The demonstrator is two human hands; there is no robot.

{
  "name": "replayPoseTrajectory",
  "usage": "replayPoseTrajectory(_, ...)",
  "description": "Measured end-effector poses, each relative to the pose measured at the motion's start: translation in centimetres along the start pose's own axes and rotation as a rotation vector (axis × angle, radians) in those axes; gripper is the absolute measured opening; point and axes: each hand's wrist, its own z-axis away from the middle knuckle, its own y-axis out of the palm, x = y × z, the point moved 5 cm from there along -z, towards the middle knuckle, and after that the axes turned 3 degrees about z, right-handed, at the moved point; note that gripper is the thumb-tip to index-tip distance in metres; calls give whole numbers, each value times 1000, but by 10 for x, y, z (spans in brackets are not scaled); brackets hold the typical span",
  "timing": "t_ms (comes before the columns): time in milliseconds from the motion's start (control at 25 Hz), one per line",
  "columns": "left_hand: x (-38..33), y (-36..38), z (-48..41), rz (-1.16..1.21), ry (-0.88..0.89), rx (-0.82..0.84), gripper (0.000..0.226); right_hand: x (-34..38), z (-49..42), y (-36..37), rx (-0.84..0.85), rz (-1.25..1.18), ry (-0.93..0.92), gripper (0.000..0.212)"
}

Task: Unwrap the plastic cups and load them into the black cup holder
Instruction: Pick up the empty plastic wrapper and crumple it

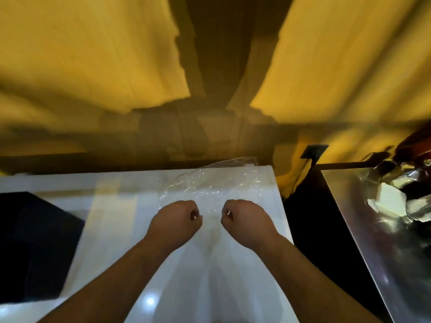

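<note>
Right, from the head view we are looking down over a glossy white table [116, 206], and the whole picture is smeared with motion blur. Both bare forearms reach over the white table from its near edge. The left hand [176, 220] and the right hand [245, 217] sit side by side above the middle of the white table, close together but apart, knuckles up, fingers curled in tight.

A crinkled sheet of clear plastic wrap [210, 185] lies on the far part of the white table, its far corner lifting up over the table's back edge. Its near edge runs right up to both fists. Whether the curled fingers are pinching that wrap or are simply clenched, we cannot tell; the blur hides it. A faint pale shape shows on the white table between the two wrists, too washed out for us to say whether it is cups.

On the left side of the white table stands the big black cup holder [35, 241], a dark boxy block, well apart from the hands. Behind the white table hang yellow curtains [81, 54]. To the right of the white table stands a second, shiny dark-topped table [384, 241] with a crumpled glinting heap [396, 194] on its far end.
</note>
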Motion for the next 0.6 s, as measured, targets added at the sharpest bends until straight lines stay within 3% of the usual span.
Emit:
replayPoseTrajectory(80,-11,-8,-9,-43,40,-99,24,-5,-10,-6,7,-6,-17,15)
replayPoseTrajectory(160,-20,-9,-19,-107,66,-156,49,-12,-17,-9,10,-9,-36,15)
replayPoseTrajectory(280,-23,-1,-33,-234,35,-85,92,-21,-20,-10,20,-8,-51,15)
replayPoseTrajectory(360,-18,8,-38,-317,3,-10,106,-23,-19,-6,40,-10,-66,16)
replayPoseTrajectory(480,-6,21,-39,-364,-83,79,101,-19,-13,5,100,-21,-84,21)
replayPoseTrajectory(600,2,23,-35,-343,-112,24,71,-12,-7,21,184,-40,-60,26)
